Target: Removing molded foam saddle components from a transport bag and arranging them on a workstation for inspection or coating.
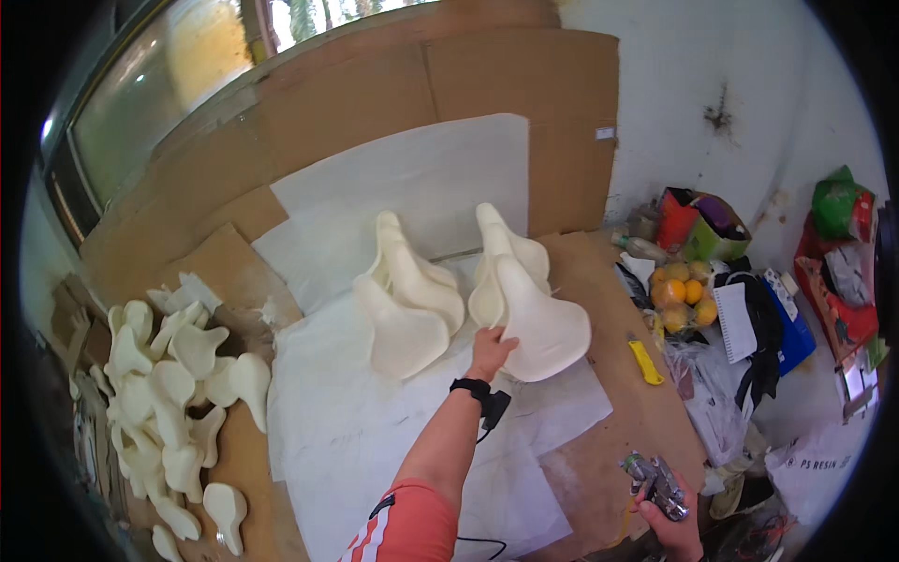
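Cream bicycle saddle pads stand in two leaning clusters on white paper (375,478). My left hand (489,351), its thumb extended, grips the lower edge of the front saddle pad (543,318) in the right cluster. Some of its fingers are hidden by the pad. Behind that one lean more pads, their noses pointing up. The left cluster (405,328) stands apart from my hand. At the lower right my right hand (672,525) is closed round a silvery metal spray gun (663,487), held away from the pads.
Several more saddle pads (169,403) are heaped on cardboard at the left. Cardboard sheets (337,94) line the back. To the right lie a yellow utility knife (645,362), bagged oranges (676,292), a notepad (734,320) and plastic bags. A dark cable runs from my left wrist.
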Demonstrator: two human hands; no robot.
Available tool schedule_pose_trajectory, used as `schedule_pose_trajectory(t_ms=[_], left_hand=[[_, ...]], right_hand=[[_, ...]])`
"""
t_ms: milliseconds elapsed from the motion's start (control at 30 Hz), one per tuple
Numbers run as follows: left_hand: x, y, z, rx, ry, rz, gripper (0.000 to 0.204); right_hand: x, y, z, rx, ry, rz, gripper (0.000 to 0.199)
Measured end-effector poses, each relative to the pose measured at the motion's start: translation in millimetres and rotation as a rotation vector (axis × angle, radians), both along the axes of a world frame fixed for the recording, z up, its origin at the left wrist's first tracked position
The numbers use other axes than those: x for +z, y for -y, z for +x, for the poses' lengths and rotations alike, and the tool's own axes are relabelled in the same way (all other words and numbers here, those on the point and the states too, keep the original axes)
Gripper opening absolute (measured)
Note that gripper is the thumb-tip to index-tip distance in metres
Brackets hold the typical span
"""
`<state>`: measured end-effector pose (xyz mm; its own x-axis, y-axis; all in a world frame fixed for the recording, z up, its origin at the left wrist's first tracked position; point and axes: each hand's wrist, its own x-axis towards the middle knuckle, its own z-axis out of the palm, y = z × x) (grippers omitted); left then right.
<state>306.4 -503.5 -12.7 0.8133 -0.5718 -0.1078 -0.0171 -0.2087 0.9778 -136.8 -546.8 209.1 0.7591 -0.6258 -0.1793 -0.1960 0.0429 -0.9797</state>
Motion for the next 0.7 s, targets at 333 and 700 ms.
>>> schedule_pose_trajectory(t_ms=[333,700], left_hand=[[180,-317,21,0.575,-0.181,-1.022,0.038],[56,-504,-40,1.025,-0.224,-0.955,0.051]], right_hand=[[46,-41,25,0.298,-0.022,0.014,0.031],[52,-62,89,0.344,0.157,-0.084,0.06]])
